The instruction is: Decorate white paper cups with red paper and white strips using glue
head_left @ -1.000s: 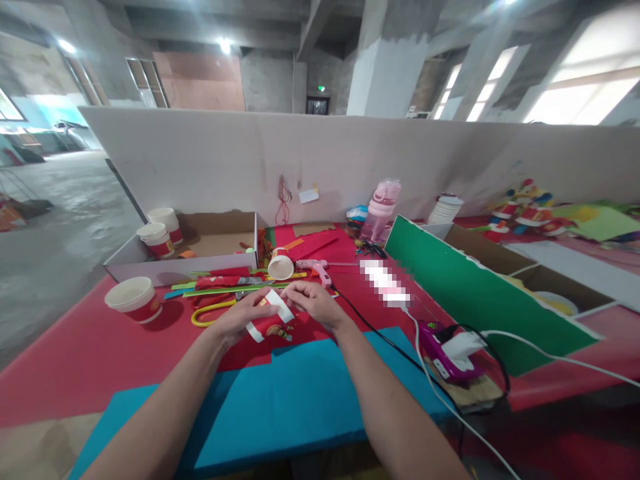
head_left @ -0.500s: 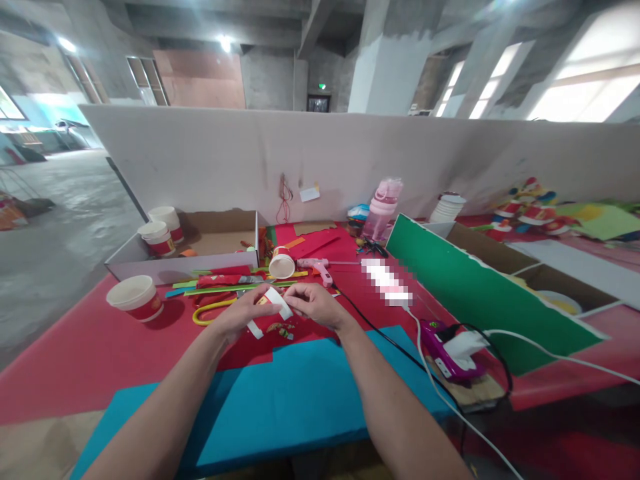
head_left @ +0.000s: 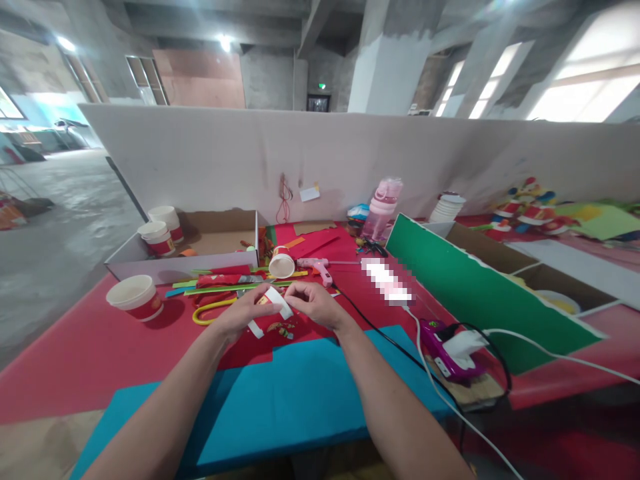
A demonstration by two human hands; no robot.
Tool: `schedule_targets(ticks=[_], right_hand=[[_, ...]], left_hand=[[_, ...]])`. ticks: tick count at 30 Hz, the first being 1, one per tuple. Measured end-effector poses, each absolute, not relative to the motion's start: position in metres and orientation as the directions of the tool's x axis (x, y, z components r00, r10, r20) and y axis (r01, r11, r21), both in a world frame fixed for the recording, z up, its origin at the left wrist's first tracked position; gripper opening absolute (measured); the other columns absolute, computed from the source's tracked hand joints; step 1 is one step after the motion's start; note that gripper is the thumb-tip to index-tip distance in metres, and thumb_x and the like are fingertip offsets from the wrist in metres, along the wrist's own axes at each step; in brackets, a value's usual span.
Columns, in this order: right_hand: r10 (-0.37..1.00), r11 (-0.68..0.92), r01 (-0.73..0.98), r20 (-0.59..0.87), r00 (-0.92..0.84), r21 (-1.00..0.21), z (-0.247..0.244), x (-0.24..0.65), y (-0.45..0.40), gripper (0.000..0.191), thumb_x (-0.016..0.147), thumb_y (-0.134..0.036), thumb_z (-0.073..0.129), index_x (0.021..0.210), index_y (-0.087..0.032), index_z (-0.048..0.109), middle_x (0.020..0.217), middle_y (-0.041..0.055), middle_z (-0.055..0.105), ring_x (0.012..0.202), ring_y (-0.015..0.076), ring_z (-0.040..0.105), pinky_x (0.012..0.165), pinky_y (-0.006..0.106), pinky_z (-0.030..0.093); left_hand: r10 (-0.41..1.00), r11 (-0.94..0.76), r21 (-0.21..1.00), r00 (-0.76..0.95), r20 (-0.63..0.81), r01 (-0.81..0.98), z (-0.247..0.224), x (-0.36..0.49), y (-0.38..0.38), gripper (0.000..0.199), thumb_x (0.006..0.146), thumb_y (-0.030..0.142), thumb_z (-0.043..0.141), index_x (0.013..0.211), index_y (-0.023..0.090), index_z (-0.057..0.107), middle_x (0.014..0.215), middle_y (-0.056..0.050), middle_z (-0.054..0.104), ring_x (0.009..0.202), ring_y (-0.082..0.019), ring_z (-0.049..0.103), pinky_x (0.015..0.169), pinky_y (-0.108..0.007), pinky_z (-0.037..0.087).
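Note:
My left hand (head_left: 249, 308) is closed on a curved white-and-red paper piece (head_left: 279, 302). My right hand (head_left: 313, 305) is pinched at the right edge of that piece; whether its fingertips grip it is too small to tell. Below the hands, a white strip (head_left: 255, 329) and small colourful scraps (head_left: 281, 330) lie on the red sheet. Yellow-handled scissors (head_left: 203, 313) are left of my left hand. Just beyond the hands a paper cup (head_left: 283, 264) lies on its side, beside a pink glue gun (head_left: 317, 269).
Paper cup (head_left: 136, 299) and open box (head_left: 183, 270) at left. Pink bottle (head_left: 381, 212) behind. Green-sided box (head_left: 475, 287), purple power strip (head_left: 447, 353) and loose cables at right. Blue sheet (head_left: 300, 400) along the front edge. A blurred bright patch covers something right of the glue gun.

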State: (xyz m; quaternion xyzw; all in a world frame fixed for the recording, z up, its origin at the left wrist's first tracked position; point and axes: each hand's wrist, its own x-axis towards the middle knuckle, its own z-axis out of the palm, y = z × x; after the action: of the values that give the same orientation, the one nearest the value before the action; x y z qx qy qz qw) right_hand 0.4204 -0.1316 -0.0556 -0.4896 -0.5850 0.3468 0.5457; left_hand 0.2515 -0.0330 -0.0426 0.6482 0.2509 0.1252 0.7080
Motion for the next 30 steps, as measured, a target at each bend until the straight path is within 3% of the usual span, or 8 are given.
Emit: schedule_targets(ticks=[4,8,14,19,22,24,26,30], right_hand=[[0.950,0.265,0.211,0.293,0.110,-0.941,-0.060,0.418,-0.127,0.017,0.081,-0.031,0.057,0.075,-0.015,0.058,0.068,-0.0028,0.053,0.062,0.0099,0.047,0.059,0.021,0.036],[0.932,0.236,0.228,0.287,0.221,-0.944,-0.063,0.420,-0.122,0.019,0.080,-0.034,0.057,0.074,-0.016,0.057,0.068,-0.0020,0.055,0.062,0.0104,0.048,0.058,0.022,0.036],[0.905,0.205,0.047,0.208,0.371,-0.978,-0.062,0.424,-0.120,0.026,0.080,-0.042,0.057,0.071,-0.018,0.053,0.059,-0.0054,0.048,0.047,0.0066,0.035,0.046,0.021,0.028],[0.944,0.217,0.008,0.212,0.255,-0.976,-0.059,0.417,-0.123,0.027,0.078,-0.041,0.062,0.096,-0.020,0.060,0.062,-0.0053,0.052,0.048,0.0074,0.042,0.045,0.020,0.030],[0.971,0.180,0.019,0.181,0.157,-0.983,-0.059,0.412,-0.124,0.028,0.081,-0.044,0.060,0.094,-0.019,0.059,0.051,-0.0078,0.046,0.044,0.0077,0.040,0.044,0.020,0.029],[0.963,0.224,0.039,0.228,0.144,-0.974,-0.060,0.412,-0.125,0.027,0.083,-0.045,0.058,0.083,-0.018,0.058,0.051,-0.0078,0.044,0.044,0.0071,0.037,0.045,0.020,0.029],[0.945,0.280,0.088,0.291,0.148,-0.956,-0.060,0.413,-0.125,0.026,0.084,-0.043,0.058,0.077,-0.017,0.057,0.057,-0.0060,0.048,0.049,0.0073,0.041,0.049,0.020,0.033],[0.912,0.329,0.229,0.371,0.172,-0.916,-0.060,0.416,-0.125,0.020,0.083,-0.035,0.061,0.081,-0.016,0.062,0.073,-0.0014,0.060,0.066,0.0112,0.052,0.062,0.022,0.041]], left_hand=[[0.537,0.093,0.991,0.833,-0.135,0.101,-0.045,0.252,-0.031,0.058,0.066,0.032,0.078,0.119,0.019,0.055,0.097,-0.006,0.068,0.081,-0.022,0.067,0.065,-0.027,0.050],[0.532,0.191,0.982,0.841,-0.097,-0.008,-0.045,0.252,-0.030,0.064,0.066,0.030,0.078,0.124,0.022,0.052,0.099,-0.006,0.068,0.079,-0.020,0.067,0.067,-0.027,0.051],[0.598,0.343,0.929,0.795,-0.101,-0.140,-0.041,0.253,-0.029,0.051,0.070,0.031,0.075,0.116,0.016,0.057,0.092,-0.008,0.070,0.072,-0.019,0.067,0.064,-0.027,0.054],[0.638,0.410,0.898,0.754,-0.157,-0.159,-0.045,0.254,-0.026,0.038,0.075,0.033,0.070,0.105,0.013,0.060,0.086,-0.009,0.070,0.067,-0.017,0.066,0.063,-0.027,0.055],[0.588,0.450,0.883,0.787,-0.185,-0.129,-0.050,0.255,-0.029,0.039,0.078,0.039,0.068,0.105,0.013,0.060,0.088,-0.009,0.069,0.070,-0.018,0.066,0.064,-0.028,0.054],[0.573,0.376,0.922,0.805,-0.150,-0.096,-0.051,0.256,-0.032,0.041,0.078,0.042,0.067,0.108,0.015,0.059,0.094,-0.009,0.068,0.074,-0.019,0.066,0.065,-0.029,0.053],[0.613,0.172,0.978,0.790,-0.011,-0.119,-0.050,0.257,-0.032,0.042,0.077,0.039,0.069,0.112,0.019,0.058,0.106,-0.008,0.066,0.088,-0.020,0.065,0.074,-0.030,0.052],[0.601,-0.217,0.968,0.764,0.235,-0.126,-0.048,0.255,-0.025,0.035,0.077,0.034,0.070,0.109,0.020,0.063,0.119,-0.008,0.062,0.114,-0.025,0.055,0.095,-0.037,0.045]])
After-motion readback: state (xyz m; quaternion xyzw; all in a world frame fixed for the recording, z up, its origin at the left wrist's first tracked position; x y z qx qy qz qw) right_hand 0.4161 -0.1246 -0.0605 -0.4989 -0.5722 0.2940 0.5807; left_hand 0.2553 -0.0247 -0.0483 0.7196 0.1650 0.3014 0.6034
